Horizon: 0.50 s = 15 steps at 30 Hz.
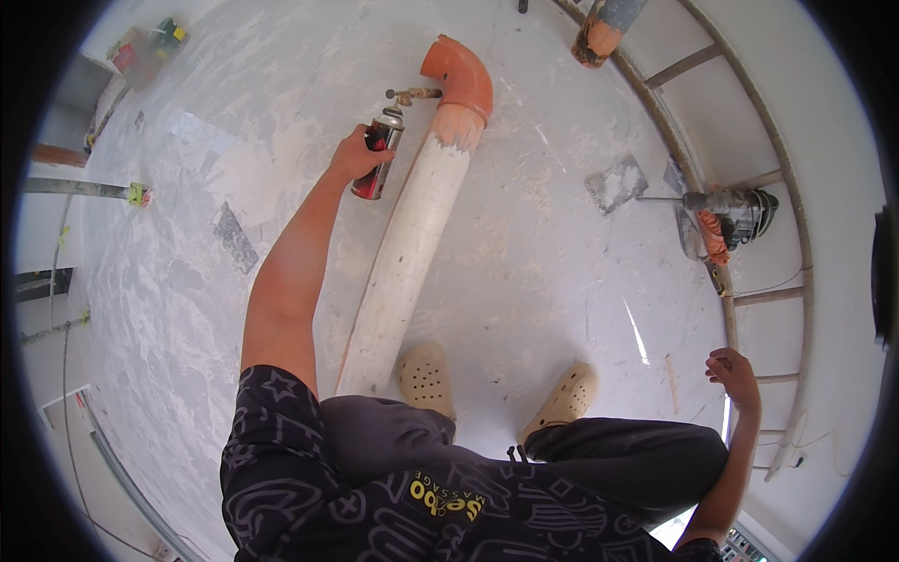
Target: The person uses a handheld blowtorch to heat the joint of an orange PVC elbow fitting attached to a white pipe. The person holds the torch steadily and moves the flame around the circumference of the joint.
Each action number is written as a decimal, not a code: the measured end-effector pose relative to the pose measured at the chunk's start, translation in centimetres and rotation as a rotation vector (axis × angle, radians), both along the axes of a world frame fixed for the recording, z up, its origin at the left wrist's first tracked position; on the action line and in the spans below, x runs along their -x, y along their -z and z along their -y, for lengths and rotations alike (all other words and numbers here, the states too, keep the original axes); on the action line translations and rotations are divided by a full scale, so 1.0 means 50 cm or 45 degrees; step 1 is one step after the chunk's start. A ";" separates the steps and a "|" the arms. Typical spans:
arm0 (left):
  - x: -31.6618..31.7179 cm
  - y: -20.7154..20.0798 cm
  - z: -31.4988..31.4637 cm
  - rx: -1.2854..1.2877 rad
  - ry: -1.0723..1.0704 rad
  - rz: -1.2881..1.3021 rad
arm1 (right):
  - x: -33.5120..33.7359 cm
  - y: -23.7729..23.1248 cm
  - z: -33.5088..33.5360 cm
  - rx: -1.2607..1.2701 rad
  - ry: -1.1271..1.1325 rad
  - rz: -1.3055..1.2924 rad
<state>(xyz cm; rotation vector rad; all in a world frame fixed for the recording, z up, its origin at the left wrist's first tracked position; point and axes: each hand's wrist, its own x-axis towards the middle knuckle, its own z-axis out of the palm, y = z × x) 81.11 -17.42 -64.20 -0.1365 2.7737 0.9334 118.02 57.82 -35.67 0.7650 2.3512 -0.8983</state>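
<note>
The left hand (359,153) is clamped around a red and black spray can (377,153), fingers wrapped about its body, with the arm stretched out toward eleven o'clock. The can stands nearly upright, tilted slightly, its silver top toward twelve o'clock, just beside the left side of a long pipe (407,245). The pipe runs from the person's feet up toward twelve o'clock; most of its length is coated white, while the bend at its far end, an orange elbow (461,77), remains bare. A small brass tap (410,95) sticks out from the elbow at its nine o'clock side, just above the can's top.

The right hand (733,371) hangs free at about four o'clock, well apart from the pipe, fingers loosely curled and holding nothing.

Two beige clogs (426,376) rest on the pale, paint-streaked floor (543,262), one touching the near end of the pipe. At two o'clock a power drill (735,214) lies by a curved metal railing (749,112). A flat grey scrap (615,183) lies on the floor between the pipe and the drill.
</note>
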 end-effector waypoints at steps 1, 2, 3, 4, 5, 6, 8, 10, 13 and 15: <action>-0.001 -0.001 -0.001 -0.010 0.004 -0.030 | -0.001 0.001 0.000 -0.011 -0.016 0.000; -0.003 -0.004 -0.001 -0.020 0.006 -0.049 | -0.001 0.002 -0.001 -0.001 -0.009 -0.001; -0.006 -0.006 -0.001 -0.028 0.004 -0.059 | 0.000 0.003 -0.002 0.000 -0.014 0.001; -0.008 -0.010 -0.001 -0.033 0.002 -0.066 | -0.001 0.004 -0.003 -0.012 -0.024 0.009; -0.009 -0.014 -0.001 -0.036 -0.003 -0.064 | -0.001 0.005 -0.004 -0.003 -0.021 0.002; -0.011 -0.018 0.000 -0.037 -0.010 -0.064 | -0.001 0.006 -0.006 -0.008 -0.023 0.001; -0.014 -0.027 0.001 -0.067 -0.014 -0.053 | 0.001 0.008 -0.009 -0.011 -0.030 0.004; -0.018 -0.034 0.005 -0.082 -0.008 -0.049 | 0.002 0.010 -0.011 -0.020 -0.046 0.018; -0.026 -0.039 0.013 -0.095 0.010 -0.058 | 0.004 0.010 -0.012 -0.031 -0.042 0.022; -0.034 -0.039 0.019 -0.117 0.006 -0.068 | 0.006 0.008 -0.011 -0.010 -0.041 0.018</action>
